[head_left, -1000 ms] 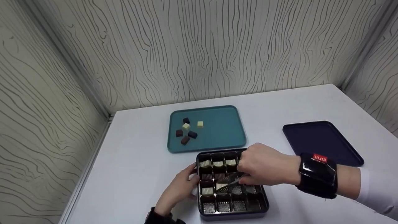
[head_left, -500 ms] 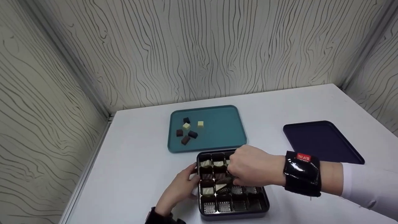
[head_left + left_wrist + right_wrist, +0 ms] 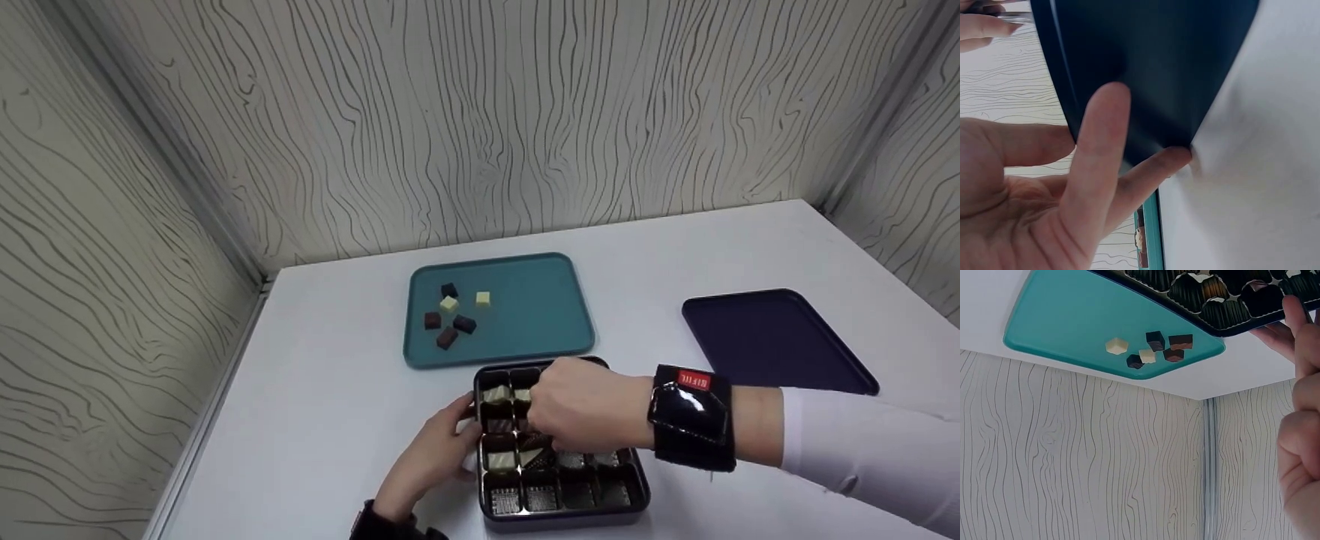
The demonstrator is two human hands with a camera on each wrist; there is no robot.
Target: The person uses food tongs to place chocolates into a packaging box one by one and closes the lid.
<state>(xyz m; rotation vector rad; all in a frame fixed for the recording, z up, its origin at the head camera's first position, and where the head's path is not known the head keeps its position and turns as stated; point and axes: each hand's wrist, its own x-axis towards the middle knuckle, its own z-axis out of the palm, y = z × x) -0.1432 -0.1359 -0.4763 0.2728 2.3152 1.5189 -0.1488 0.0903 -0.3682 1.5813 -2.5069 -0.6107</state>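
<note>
A dark box [image 3: 566,523] divided into small compartments stands near the front of the table. Striped white chocolates [image 3: 496,393] and brown ones sit in some compartments; several others show bare textured bottoms. My right hand [image 3: 581,409] grips small tongs [image 3: 538,459] and covers part of the box. The tongs' perforated tips are down in a compartment of the third row, around a white chocolate [image 3: 527,455]. My left hand [image 3: 435,454] rests against the box's left side. In the left wrist view its extended fingers [image 3: 1100,135] touch the dark outer wall [image 3: 1157,67].
Behind the box lies a teal tray [image 3: 536,315] with several loose chocolates [image 3: 464,324], white and dark, on its left half. A dark blue lid-like tray [image 3: 776,337] lies to the right. Wood-patterned panels [image 3: 487,127] enclose the white table [image 3: 337,360] behind and at the sides.
My right hand has moved left over the box, covering more of the upper rows, while the tongs' tips stay in the same compartment. The left hand and the box have not moved.
</note>
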